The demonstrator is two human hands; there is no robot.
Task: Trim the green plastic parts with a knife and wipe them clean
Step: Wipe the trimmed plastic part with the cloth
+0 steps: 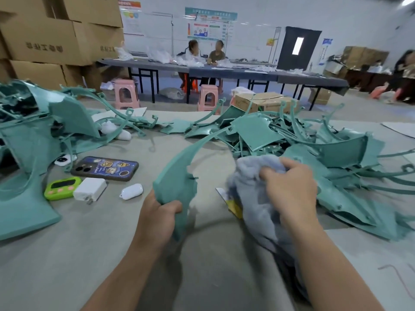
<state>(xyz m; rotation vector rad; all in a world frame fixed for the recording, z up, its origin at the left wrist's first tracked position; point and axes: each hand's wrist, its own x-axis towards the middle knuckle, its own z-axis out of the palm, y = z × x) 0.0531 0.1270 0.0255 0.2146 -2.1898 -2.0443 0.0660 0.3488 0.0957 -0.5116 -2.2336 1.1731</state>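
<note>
My left hand (158,217) grips the wide lower end of a long curved green plastic part (177,173), which rises and tapers away toward the far right. My right hand (289,189) clutches a bunched pale blue cloth (253,194) just right of that part, a small gap between them. Under the cloth a yellow object (234,207) peeks out; I cannot tell what it is. A big heap of green parts (325,149) lies to the right and another pile (33,135) to the left. No knife shows clearly.
On the grey table (112,232) lie a phone (105,168), a green timer (61,187), a white charger (89,189) and a white earbud case (132,191). Cardboard boxes (56,37) stack at the far left. People sit at a long table (224,71) beyond pink stools.
</note>
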